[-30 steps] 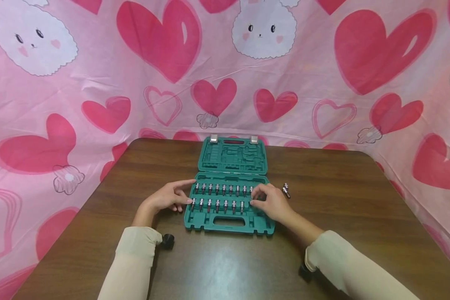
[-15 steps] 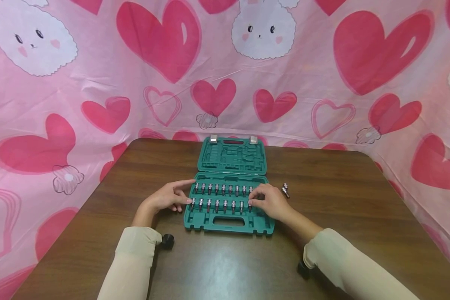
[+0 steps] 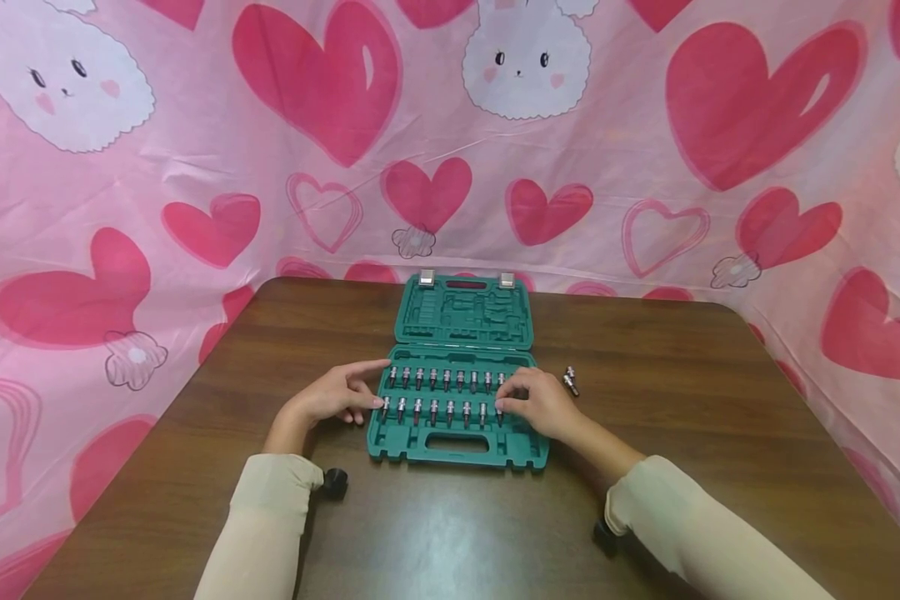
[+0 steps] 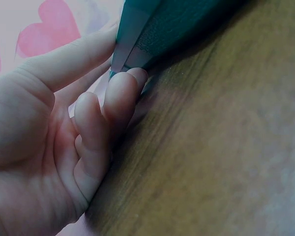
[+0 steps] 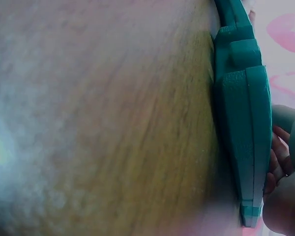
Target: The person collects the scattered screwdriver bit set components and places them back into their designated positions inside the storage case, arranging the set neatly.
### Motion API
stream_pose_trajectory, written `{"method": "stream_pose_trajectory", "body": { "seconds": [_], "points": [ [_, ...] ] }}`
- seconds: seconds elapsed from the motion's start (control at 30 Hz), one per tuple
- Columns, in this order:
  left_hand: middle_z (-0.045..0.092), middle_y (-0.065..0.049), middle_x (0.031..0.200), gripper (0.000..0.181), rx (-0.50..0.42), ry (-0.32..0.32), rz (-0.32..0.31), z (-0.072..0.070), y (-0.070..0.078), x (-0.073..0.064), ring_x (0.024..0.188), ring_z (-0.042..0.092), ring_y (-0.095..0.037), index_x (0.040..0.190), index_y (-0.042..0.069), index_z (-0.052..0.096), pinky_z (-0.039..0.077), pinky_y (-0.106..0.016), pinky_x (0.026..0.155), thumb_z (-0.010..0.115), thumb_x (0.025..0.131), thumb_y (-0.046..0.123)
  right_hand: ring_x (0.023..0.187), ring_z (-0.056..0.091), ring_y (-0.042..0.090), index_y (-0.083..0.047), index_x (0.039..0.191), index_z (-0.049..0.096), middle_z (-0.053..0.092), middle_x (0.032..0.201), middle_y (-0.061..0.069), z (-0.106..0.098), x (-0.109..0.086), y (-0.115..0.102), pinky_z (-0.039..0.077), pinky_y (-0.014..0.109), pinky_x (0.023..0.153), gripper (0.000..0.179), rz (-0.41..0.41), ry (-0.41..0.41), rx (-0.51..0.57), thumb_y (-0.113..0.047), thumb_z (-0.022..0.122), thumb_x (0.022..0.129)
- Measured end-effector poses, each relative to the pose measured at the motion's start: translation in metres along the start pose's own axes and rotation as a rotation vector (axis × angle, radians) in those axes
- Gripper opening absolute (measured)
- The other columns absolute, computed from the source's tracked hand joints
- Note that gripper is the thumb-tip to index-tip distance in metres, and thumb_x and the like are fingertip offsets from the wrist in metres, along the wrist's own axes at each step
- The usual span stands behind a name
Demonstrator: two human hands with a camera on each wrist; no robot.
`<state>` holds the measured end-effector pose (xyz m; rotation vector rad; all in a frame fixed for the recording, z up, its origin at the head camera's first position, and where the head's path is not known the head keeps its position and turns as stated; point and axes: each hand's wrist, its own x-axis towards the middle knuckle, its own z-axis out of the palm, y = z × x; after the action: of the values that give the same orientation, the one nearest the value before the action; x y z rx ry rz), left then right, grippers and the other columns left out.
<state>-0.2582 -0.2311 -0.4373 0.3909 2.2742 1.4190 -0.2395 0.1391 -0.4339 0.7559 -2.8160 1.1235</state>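
Observation:
A green socket case (image 3: 457, 446) lies opened flat on the table, its lid (image 3: 465, 312) turned back. Two rows of chrome bit sockets (image 3: 450, 410) sit in its slots. At the left edge my left hand (image 3: 333, 393) holds the case, index finger stretched to the far corner and thumb at the rim; the left wrist view has curled fingers (image 4: 120, 96) against its side. Over the right end, my right hand (image 3: 543, 404) pinches a bit socket (image 3: 500, 417) standing at the end of the front row. In the right wrist view the case wall (image 5: 246, 123) partly hides the fingers.
Just right of the case, a couple of loose bit sockets (image 3: 572, 381) lie on the brown wooden table (image 3: 682, 400). A pink cloth with hearts (image 3: 427, 192) hangs behind the table and along its sides. Dark camera mounts (image 3: 335, 483) sit at both wrists.
A bit socket now shows under my right fingertips in the front row's right end, where it was hidden a second ago. The right hand has shifted slightly left; the left hand stays put.

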Motion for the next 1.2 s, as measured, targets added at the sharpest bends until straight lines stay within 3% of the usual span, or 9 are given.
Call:
{"method": "stream_pose_trajectory", "body": {
  "seconds": [0.43,0.8,1.2],
  "points": [
    [0.068,-0.013,0.08,0.07,0.008,0.004,-0.001,0.001,0.001,-0.001,0.057,0.061,-0.023,0.15,0.019,0.04,0.054,-0.034,0.056,0.073,0.088,0.021,0.081,0.053,0.015,-0.019,0.082,0.074,0.061,0.084,-0.009,-0.005,0.008,0.001,0.046,0.033,0.073,0.005,0.003,-0.097,0.001,-0.021,0.076,0.086],
    [0.067,-0.015,0.08,0.07,0.004,0.003,-0.002,0.001,-0.001,-0.001,0.058,0.061,-0.024,0.15,0.02,0.04,0.054,-0.034,0.056,0.073,0.088,0.021,0.077,0.053,0.015,-0.019,0.082,0.067,0.058,0.08,-0.006,-0.003,0.008,0.0,0.047,0.031,0.067,0.01,0.023,-0.088,0.014,-0.016,0.076,0.085],
    [0.066,-0.017,0.079,0.071,-0.008,0.014,-0.013,0.001,0.002,-0.001,0.057,0.061,-0.024,0.149,0.021,0.041,0.054,-0.034,0.056,0.074,0.087,0.021,0.074,0.051,0.015,-0.019,0.083,0.066,0.055,0.077,-0.005,-0.004,0.011,-0.003,0.045,0.032,0.066,0.01,0.022,-0.112,-0.062,-0.018,0.075,0.087]
  ]
}}
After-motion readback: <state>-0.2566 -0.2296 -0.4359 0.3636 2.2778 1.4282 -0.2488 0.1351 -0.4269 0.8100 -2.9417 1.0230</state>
